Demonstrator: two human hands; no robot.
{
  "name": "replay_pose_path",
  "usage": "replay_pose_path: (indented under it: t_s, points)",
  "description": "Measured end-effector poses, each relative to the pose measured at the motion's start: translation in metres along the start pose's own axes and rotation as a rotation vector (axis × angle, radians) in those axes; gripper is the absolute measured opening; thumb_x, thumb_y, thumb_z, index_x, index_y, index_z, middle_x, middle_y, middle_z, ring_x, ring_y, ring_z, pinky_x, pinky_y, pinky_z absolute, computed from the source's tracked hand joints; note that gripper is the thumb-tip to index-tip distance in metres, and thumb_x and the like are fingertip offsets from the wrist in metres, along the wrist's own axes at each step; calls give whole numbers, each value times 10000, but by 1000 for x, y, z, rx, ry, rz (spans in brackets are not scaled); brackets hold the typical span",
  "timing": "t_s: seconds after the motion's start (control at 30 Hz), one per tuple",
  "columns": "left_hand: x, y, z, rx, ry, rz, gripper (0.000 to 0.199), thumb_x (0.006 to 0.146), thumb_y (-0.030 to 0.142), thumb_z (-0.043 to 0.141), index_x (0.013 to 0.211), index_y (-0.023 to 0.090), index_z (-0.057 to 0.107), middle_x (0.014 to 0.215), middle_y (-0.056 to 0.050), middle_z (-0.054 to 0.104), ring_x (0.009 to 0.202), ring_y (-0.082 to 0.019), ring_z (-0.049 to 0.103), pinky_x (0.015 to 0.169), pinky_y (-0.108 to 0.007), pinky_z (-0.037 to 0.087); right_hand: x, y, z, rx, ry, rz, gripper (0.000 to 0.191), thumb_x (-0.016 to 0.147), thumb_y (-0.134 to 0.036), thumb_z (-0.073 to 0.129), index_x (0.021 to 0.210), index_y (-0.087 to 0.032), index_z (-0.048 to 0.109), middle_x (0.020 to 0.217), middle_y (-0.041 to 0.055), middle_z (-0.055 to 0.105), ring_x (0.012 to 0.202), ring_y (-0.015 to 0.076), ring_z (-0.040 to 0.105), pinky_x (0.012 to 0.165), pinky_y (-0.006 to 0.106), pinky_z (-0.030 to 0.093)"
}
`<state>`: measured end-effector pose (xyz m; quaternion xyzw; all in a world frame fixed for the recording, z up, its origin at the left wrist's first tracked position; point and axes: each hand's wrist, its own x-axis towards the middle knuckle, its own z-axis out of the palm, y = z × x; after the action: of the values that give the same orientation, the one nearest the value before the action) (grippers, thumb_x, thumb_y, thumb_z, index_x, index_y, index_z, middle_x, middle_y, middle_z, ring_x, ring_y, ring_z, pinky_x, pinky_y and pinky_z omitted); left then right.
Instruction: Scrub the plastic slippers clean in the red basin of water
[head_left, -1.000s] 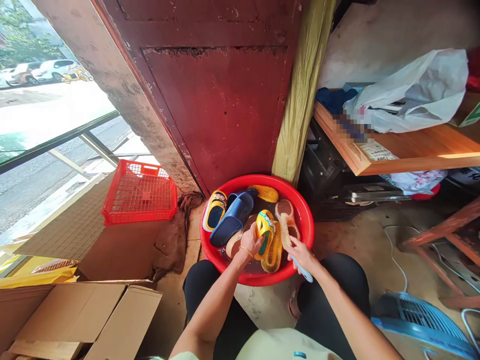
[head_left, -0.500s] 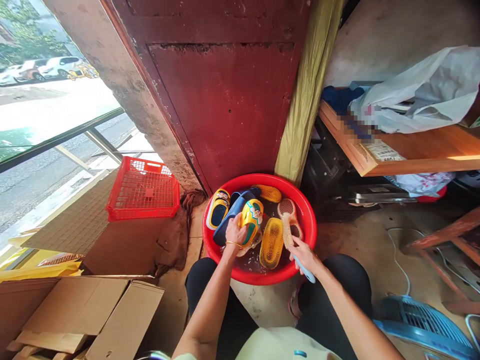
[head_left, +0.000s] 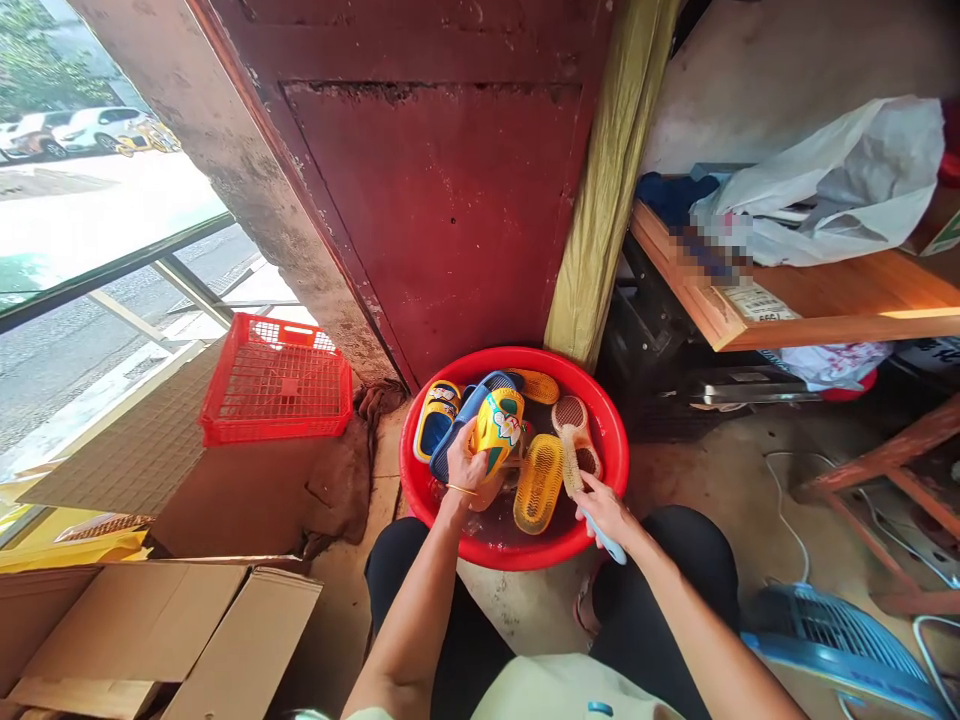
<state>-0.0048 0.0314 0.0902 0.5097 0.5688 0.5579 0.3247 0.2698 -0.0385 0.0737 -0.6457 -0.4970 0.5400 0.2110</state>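
Observation:
My left hand is closed around a yellow slipper with a cartoon picture on its strap, held above the water in a red basin. In my right hand is a scrubbing brush with a light blue handle, its bristled head over the basin's right side. A blue slipper lies just behind the held one. To its left rests a blue-and-yellow slipper. Yellow soles of a slipper and another slipper face up. A pale shoe with a brown sole lies partly behind the brush.
A dark red door stands right behind the basin. At left are a red plastic crate and an open cardboard box. On the right are a wooden table, a blue fan and a loose cable.
The yellow slipper in my left hand has tilted slightly and dropped a little. The brush stays in my right hand, nearly unmoved. The whole view has shifted slightly.

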Motion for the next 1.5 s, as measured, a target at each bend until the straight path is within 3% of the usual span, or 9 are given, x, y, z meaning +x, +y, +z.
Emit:
replay_pose_path:
  t_s: [0.23, 0.47, 0.6, 0.7, 0.87, 1.1, 1.23, 1.37, 1.5]
  points:
    - [1, 25, -4, -377, -149, -146, 512, 681, 306, 709, 1176, 178, 678, 1108, -84, 732, 1026, -296, 675, 872, -389, 548, 9, -8, 9, -228, 15, -2, 605, 969, -312, 437, 1550, -231, 290, 696, -29, 637, 339, 84, 520, 318, 175, 408]
    - [2, 40, -3, -430, -137, -62, 612, 654, 297, 766, 1247, 185, 661, 1202, -93, 710, 1146, -327, 633, 933, -404, 534, 7, -8, 7, -253, -5, -3, 613, 967, -328, 429, 1555, -246, 277, 772, -18, 650, 367, 100, 542, 315, 192, 404]
    - [-1, 43, 4, -542, -173, -134, 601, 651, 326, 772, 1226, 184, 666, 1184, -97, 716, 1108, -323, 652, 922, -411, 542, 6, -9, 8, -282, 31, -6, 613, 975, -366, 431, 1552, -222, 286, 936, 47, 703, 362, 78, 536, 386, 210, 449]
    - [-6, 33, 14, -640, -115, -245, 558, 663, 352, 768, 1185, 183, 667, 1122, -93, 733, 1030, -297, 683, 900, -417, 547, 4, -12, 8, -299, 46, -3, 623, 978, -377, 433, 1555, -194, 286, 990, 86, 717, 358, 78, 542, 421, 225, 474]
    - [-5, 8, 16, -614, -69, -364, 538, 593, 347, 809, 1084, 171, 680, 1086, -97, 739, 985, -293, 694, 872, -426, 551, 2, -12, 7, -250, 46, 29, 629, 978, -391, 420, 1563, -224, 260, 925, 58, 721, 376, 95, 561, 343, 206, 427]
    - [18, -1, -18, -502, 84, -308, 576, 616, 355, 775, 1153, 187, 654, 1103, -78, 729, 969, -258, 693, 856, -375, 554, 2, -8, 8, -295, 87, 2, 622, 979, -376, 409, 1559, -207, 265, 951, 73, 732, 417, 101, 590, 417, 213, 467]
    - [28, -9, -33, -401, 208, -295, 568, 635, 333, 745, 1177, 191, 646, 1035, -59, 728, 891, -226, 697, 797, -345, 563, 3, -11, 15, -546, 178, -100, 590, 952, -297, 465, 1528, -225, 362, 1070, 106, 740, 741, 185, 722, 659, 266, 542]
    - [27, -26, -32, -360, 126, -464, 407, 623, 290, 750, 1009, 181, 685, 889, -50, 725, 800, -217, 692, 761, -361, 569, 3, -18, 20, -819, 161, -198, 514, 925, -242, 483, 1438, -224, 505, 1101, 137, 738, 983, 257, 708, 826, 334, 527]
    - [21, -40, -21, -389, 98, -557, 330, 632, 284, 782, 933, 194, 680, 834, -53, 721, 764, -223, 693, 767, -408, 577, 1, -23, 14, -893, 179, -207, 565, 946, -267, 445, 1504, -184, 425, 1040, 200, 733, 855, 280, 719, 774, 381, 537]
